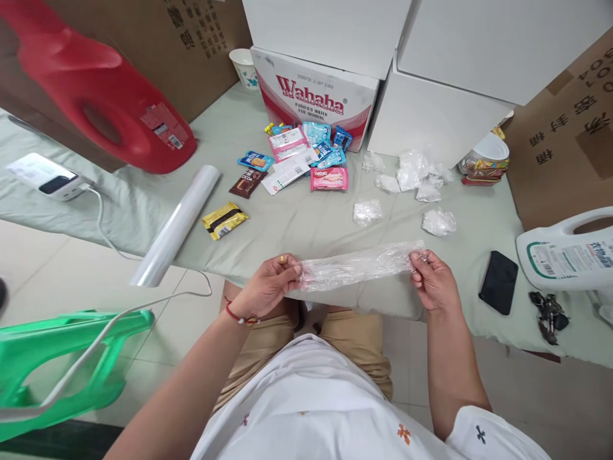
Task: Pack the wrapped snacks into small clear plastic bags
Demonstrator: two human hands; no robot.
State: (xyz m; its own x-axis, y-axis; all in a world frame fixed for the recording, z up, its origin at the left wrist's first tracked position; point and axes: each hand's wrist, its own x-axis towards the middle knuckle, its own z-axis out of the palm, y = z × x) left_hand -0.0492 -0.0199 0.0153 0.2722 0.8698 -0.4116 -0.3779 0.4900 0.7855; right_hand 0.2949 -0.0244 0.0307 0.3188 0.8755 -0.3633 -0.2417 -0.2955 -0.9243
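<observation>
A long, crinkled strip of clear plastic film is stretched between my hands, above the front edge of the cloth-covered surface. My left hand pinches its left end between thumb and fingers. At the other end, my right hand grips the film the same way. Just beyond it lie folded clear film bundles, one crumpled bundle in the middle and another to the right. Several more bundles are heaped behind these. To the left rests a roll of clear film.
Packaged snacks lie before a Wahaba-style carton marked Wahaha. A yellow packet sits nearer. At left stand a red jug and a green stool. A phone, keys and a white bottle lie right.
</observation>
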